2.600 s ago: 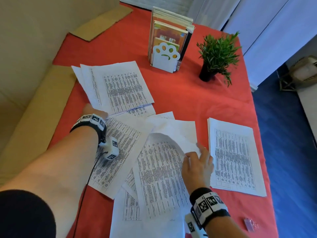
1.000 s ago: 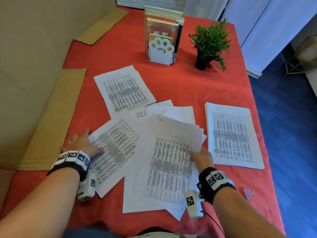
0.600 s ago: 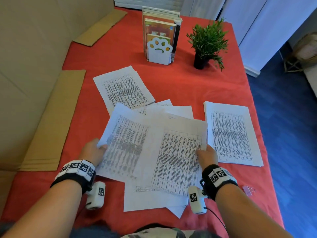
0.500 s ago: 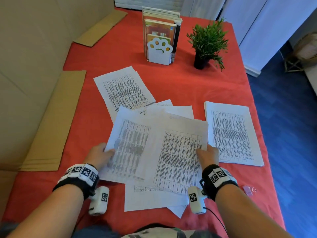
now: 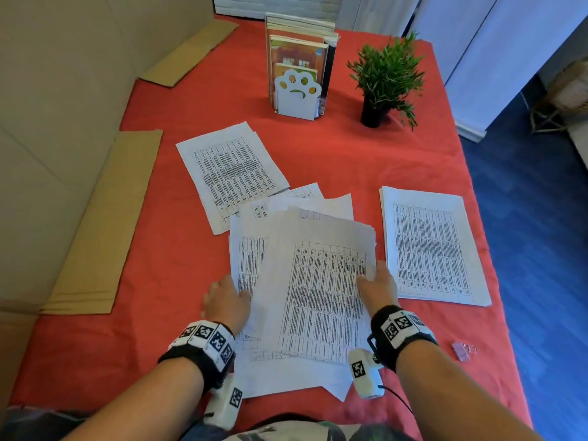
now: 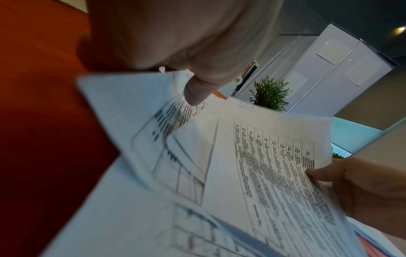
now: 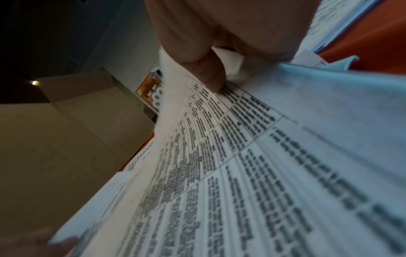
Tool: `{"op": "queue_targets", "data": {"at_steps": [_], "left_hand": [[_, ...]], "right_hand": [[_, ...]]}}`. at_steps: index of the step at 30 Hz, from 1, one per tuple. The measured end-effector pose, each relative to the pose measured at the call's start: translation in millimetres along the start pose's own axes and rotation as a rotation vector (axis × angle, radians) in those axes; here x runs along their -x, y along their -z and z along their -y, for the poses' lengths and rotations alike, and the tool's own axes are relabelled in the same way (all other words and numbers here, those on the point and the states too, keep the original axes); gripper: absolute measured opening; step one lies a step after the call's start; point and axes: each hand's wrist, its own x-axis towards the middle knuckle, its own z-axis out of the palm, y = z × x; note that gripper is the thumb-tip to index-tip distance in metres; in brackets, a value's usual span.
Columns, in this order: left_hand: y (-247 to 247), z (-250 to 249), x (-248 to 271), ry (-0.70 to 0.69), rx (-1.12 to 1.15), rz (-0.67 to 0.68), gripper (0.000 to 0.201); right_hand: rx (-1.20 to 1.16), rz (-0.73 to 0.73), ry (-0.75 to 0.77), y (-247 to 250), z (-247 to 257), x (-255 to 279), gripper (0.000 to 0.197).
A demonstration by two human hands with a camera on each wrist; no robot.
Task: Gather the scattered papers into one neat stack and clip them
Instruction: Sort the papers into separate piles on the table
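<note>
White printed sheets lie spread over the red tablecloth [image 5: 334,154]. Both hands hold a loose bundle of papers [image 5: 318,281] near the front middle, lifted a little off more sheets beneath. My left hand [image 5: 227,300] grips the bundle's left edge, thumb on top [image 6: 197,90]. My right hand [image 5: 377,286] pinches its right edge, thumb on the print [image 7: 211,78]. A separate sheet group [image 5: 230,168] lies behind to the left. A tidy pile [image 5: 429,246] lies to the right. A small pink binder clip [image 5: 460,351] rests at the front right.
A paw-shaped bookend with books [image 5: 299,68] and a potted plant [image 5: 385,81] stand at the back. Flat cardboard strips [image 5: 105,224] line the left side against a cardboard wall. The table's right edge drops to a blue floor [image 5: 534,249].
My left hand picked up the left sheets and slid them right, under the sheets my right hand holds. The two groups now overlap as one bundle.
</note>
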Motion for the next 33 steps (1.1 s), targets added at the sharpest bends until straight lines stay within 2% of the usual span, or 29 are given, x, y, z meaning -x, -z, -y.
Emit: {"op": "queue_targets", "data": {"at_steps": [3, 6, 9, 12, 15, 19, 21, 24, 27, 29, 30, 33], "left_hand": [[3.8, 2.5, -1.7, -0.152, 0.118, -0.11, 0.037], [3.6, 3.2, -3.4, -0.26, 0.19, -0.065, 0.029], [-0.1, 1.3, -1.8, -0.194, 0.263, 0.008, 0.027], [-3.2, -1.1, 3.9, -0.165, 0.405, 0.086, 0.03], [-3.0, -1.0, 5.3, -0.164, 0.501, 0.126, 0.033], [-2.9, 2.8, 0.9, -0.129, 0.512, 0.162, 0.035], [-2.2, 3.6, -1.3, -0.102, 0.524, 0.162, 0.028], [-2.6, 5.9, -3.9, -0.115, 0.521, 0.193, 0.031], [-2.1, 5.7, -4.1, -0.116, 0.546, 0.295, 0.051], [-2.3, 0.6, -1.8, -0.153, 0.51, 0.378, 0.062], [-3.5, -2.2, -0.3, -0.163, 0.493, 0.395, 0.062], [-3.4, -8.3, 5.3, -0.141, 0.477, 0.352, 0.042]], "right_hand": [[-0.012, 0.02, 0.019, -0.1, -2.5, 0.1, 0.035], [0.093, 0.038, 0.107, -2.1, -1.1, -1.5, 0.023], [0.125, 0.08, 0.114, -5.7, 1.0, -0.4, 0.025], [0.111, 0.127, 0.119, -7.7, 0.0, 1.0, 0.012], [0.014, 0.172, 0.08, -7.9, 0.0, 1.9, 0.024], [-0.149, 0.255, 0.078, -9.5, 6.1, 10.4, 0.029], [-0.186, 0.208, 0.087, -11.4, 7.3, 10.9, 0.035], [-0.114, 0.121, 0.116, -12.9, 2.5, 4.7, 0.02], [-0.148, 0.122, 0.113, -11.1, -1.4, 0.4, 0.046], [-0.081, 0.134, 0.137, -9.8, -0.4, 0.0, 0.05], [-0.026, 0.136, 0.133, -10.0, -1.7, -1.0, 0.047], [0.049, 0.123, 0.155, -9.3, -3.6, -2.6, 0.043]]}}
